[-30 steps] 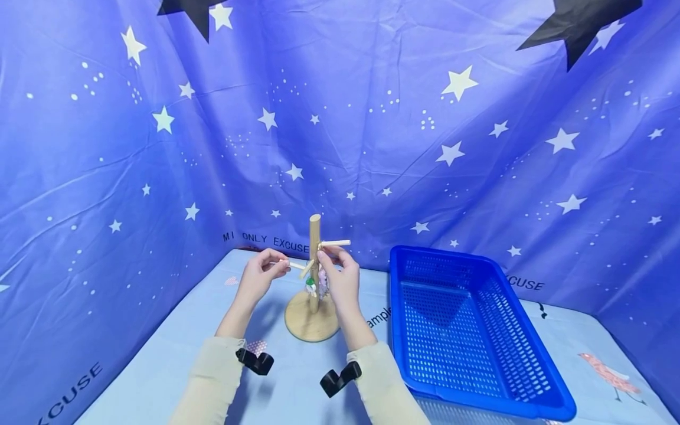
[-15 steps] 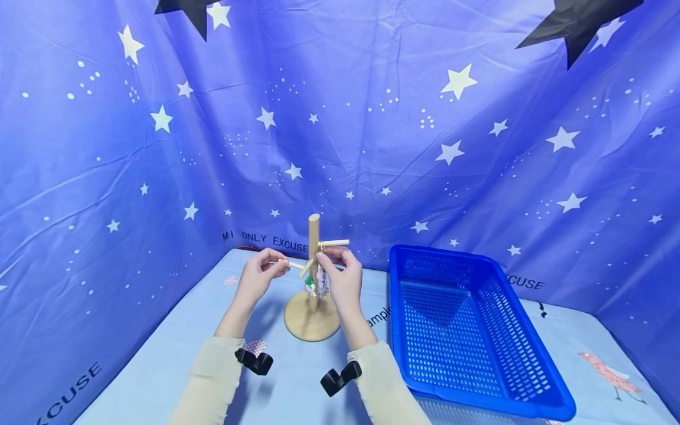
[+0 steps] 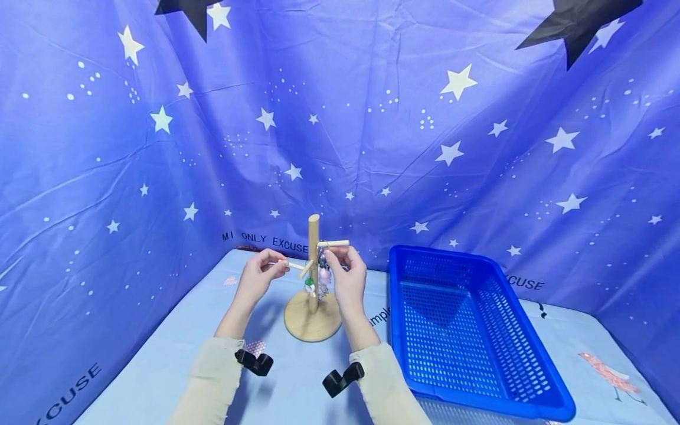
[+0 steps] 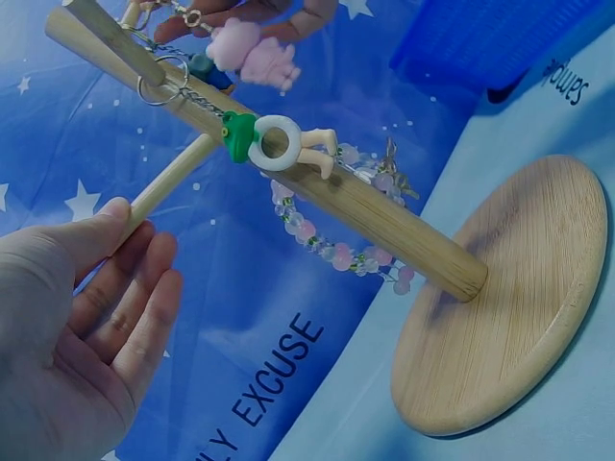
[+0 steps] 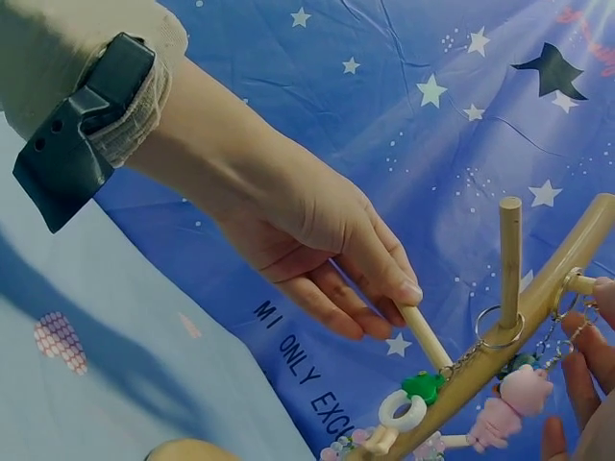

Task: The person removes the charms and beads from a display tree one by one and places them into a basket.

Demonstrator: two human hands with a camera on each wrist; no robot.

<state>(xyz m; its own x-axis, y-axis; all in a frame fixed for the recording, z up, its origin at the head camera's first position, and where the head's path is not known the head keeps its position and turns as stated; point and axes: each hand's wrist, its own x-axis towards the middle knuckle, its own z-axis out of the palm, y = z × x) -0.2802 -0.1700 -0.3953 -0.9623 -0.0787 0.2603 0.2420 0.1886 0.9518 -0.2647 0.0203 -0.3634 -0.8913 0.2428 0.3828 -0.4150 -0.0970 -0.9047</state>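
A wooden peg stand [image 3: 314, 227] has a round base and thin side pegs. My left hand [image 3: 259, 274] pinches the left peg [image 4: 173, 181] between thumb and fingers. My right hand [image 3: 347, 273] is under the right peg [image 3: 337, 243], its thumb apart from its fingertips, which are right at the chain of a pink figure keychain [image 5: 509, 403]. That keychain's ring is around the right peg, with a small dark blue figure beside it. A green-headed keychain with a white ring [image 4: 277, 144] hangs from the front peg. A pink-and-clear beaded bracelet [image 4: 341, 254] hangs behind the post.
A blue perforated plastic basket [image 3: 395, 307] stands to the right of the stand on a light blue printed cloth [image 3: 175, 354]. Blue star-patterned fabric [image 3: 340, 136] rises behind and on both sides. Black camera mounts sit on both wrists.
My right hand has shifted slightly right, away from the post, and its thumb has moved off the keychain, so the pink figure shows more. The left hand keeps its hold on the peg.
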